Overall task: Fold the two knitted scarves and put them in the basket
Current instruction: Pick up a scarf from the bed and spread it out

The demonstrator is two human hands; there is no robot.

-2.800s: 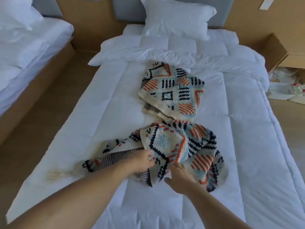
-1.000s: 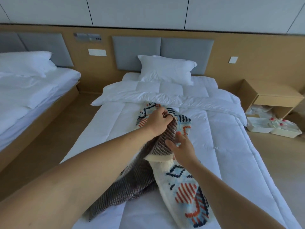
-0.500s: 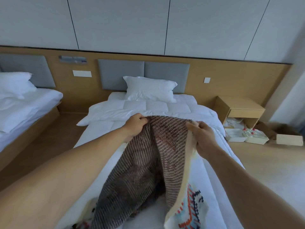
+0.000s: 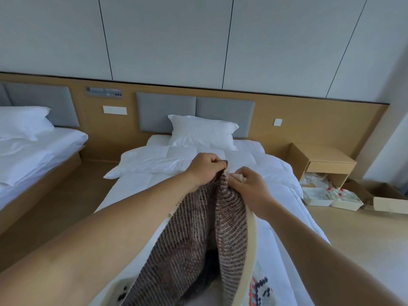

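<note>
Scarf: one knitted scarf [image 4: 198, 239] held up over the bed [image 4: 276, 173], hanging from its top edge. The grey-brown striped back faces the camera. A cream border runs down the right side, and a bit of the coloured pattern shows at bottom right.
Left hand: the left hand [image 4: 205, 166] has its fingers curled tight round the top edge of the scarf.
Right hand: the right hand [image 4: 249, 184] pinches the same edge just beside the left, knuckles nearly touching.
Step in hand: looks like the first fold, with the two top corners brought together to halve the scarf lengthwise.
Second scarf: cannot tell it apart here; the lower part of the view is all draped knit.
Basket: not in view.
Next move: probably match the edges, lay the doubled scarf flat on the bed and fold it shorter. Loose knit sags, so the corners need a firm hold.
Surroundings: pillow [image 4: 202, 132] at the head of the bed, nightstand [image 4: 324, 164] to the right.
</note>
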